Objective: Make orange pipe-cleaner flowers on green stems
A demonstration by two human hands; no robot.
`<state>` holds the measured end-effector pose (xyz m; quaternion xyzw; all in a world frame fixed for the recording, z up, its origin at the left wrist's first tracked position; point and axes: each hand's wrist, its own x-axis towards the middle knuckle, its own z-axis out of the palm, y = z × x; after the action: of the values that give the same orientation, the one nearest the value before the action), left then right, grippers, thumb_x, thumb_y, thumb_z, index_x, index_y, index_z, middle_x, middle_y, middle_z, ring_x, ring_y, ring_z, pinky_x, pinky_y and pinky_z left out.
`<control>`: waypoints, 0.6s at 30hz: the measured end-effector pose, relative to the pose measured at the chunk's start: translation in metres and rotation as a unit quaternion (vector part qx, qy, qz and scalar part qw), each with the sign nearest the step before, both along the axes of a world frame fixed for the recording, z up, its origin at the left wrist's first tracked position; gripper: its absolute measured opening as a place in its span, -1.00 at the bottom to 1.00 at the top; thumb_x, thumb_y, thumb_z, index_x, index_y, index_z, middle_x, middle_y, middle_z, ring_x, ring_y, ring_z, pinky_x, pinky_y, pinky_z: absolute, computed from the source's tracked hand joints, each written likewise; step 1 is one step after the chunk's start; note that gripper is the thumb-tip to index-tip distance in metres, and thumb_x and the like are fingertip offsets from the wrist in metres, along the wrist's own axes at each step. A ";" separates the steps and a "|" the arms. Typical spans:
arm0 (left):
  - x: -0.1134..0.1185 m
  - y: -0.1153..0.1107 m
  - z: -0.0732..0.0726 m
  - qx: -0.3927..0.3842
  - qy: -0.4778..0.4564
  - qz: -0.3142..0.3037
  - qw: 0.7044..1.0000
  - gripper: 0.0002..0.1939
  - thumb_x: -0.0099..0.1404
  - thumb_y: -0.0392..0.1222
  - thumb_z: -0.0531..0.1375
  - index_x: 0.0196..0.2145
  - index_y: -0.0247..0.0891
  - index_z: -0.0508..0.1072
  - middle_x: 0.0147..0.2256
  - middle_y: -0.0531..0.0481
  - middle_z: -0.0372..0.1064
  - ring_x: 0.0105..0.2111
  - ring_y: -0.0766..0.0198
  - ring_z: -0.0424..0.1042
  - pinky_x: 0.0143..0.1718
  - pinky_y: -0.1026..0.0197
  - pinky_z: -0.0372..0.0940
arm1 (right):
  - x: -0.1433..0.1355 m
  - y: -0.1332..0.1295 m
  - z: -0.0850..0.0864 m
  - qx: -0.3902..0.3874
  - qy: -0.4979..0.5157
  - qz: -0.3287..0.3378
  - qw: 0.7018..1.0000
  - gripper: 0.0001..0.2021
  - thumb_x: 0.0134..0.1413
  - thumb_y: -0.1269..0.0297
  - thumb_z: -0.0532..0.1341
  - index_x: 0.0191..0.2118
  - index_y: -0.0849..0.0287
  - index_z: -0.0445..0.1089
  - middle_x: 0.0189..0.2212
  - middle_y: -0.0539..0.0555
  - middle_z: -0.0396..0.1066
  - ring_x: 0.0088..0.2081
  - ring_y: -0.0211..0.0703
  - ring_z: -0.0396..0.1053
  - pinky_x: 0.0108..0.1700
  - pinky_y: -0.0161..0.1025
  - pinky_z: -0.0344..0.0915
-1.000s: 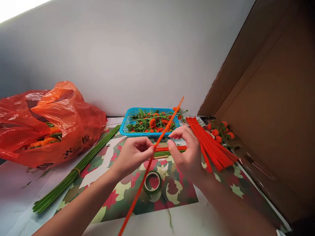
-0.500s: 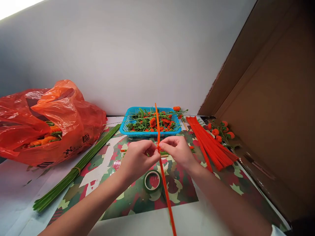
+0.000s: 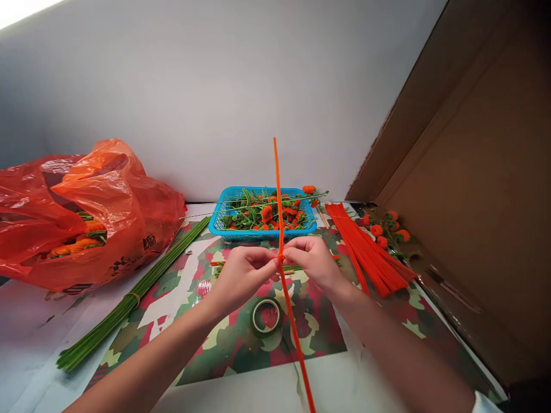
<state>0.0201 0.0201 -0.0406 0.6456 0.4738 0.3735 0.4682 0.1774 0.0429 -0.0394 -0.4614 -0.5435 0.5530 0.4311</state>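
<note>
Fingers of the left hand [image 3: 245, 274] and right hand [image 3: 317, 265] pinch an orange chenille stem [image 3: 279, 206] from either side in the head view, fingertips close together. Its far part rises before the blue basket [image 3: 262, 234] of flowers; its near part passes right of the tape roll [image 3: 267, 334]. Left lies a green stem bundle [image 3: 140, 291]; right, fanned red-orange stems [image 3: 372, 255].

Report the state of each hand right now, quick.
Left hand: closed, thumb and fingers pinching a long, thin, orange fuzzy stem.
Right hand: closed, fingertips pinching the same stem beside the left.
</note>
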 end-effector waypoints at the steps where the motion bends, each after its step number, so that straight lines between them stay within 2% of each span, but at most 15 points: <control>1: 0.000 0.001 0.000 -0.020 -0.017 -0.006 1.000 -0.80 0.18 -0.18 0.17 -0.46 -0.31 0.57 -0.56 0.01 0.48 -0.55 0.31 0.38 -0.53 0.34 0.26 | 0.001 0.001 -0.001 -0.001 0.007 0.007 1.000 -0.88 -0.26 0.31 0.19 -0.65 0.22 0.41 -0.64 -0.03 0.36 -0.53 -0.29 0.26 -0.43 -0.33 0.20; 6: -0.001 0.004 -0.002 -0.052 -0.068 -0.030 0.996 -0.82 0.16 -0.20 0.20 -0.50 -0.30 0.57 -0.60 0.03 0.46 -0.61 0.36 0.35 -0.55 0.36 0.25 | 0.005 0.005 -0.005 -0.005 0.027 0.052 0.998 -0.87 -0.21 0.32 0.20 -0.64 0.23 0.40 -0.63 -0.04 0.33 -0.52 -0.31 0.23 -0.42 -0.33 0.18; 12: -0.002 0.004 -0.003 -0.081 -0.088 -0.042 0.992 -0.80 0.16 -0.20 0.19 -0.55 -0.31 0.53 -0.60 0.00 0.48 -0.62 0.36 0.38 -0.56 0.35 0.27 | 0.008 0.005 -0.003 -0.018 0.031 0.075 0.997 -0.88 -0.20 0.35 0.20 -0.64 0.23 0.38 -0.65 -0.07 0.27 -0.55 -0.35 0.16 -0.46 -0.35 0.10; 18: 0.001 0.004 -0.003 -0.122 -0.120 -0.032 0.985 -0.85 0.09 -0.23 0.17 -0.57 -0.30 0.48 -0.66 0.04 0.44 -0.64 0.35 0.39 -0.59 0.36 0.28 | 0.007 0.003 0.001 -0.007 0.032 0.091 0.995 -0.91 -0.22 0.37 0.19 -0.60 0.24 0.40 -0.61 -0.04 0.36 -0.52 -0.33 0.25 -0.43 -0.35 0.17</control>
<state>0.0214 0.0240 -0.0441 0.5491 0.4350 0.3722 0.6088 0.1843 0.0460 -0.0386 -0.3947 -0.5653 0.6082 0.3935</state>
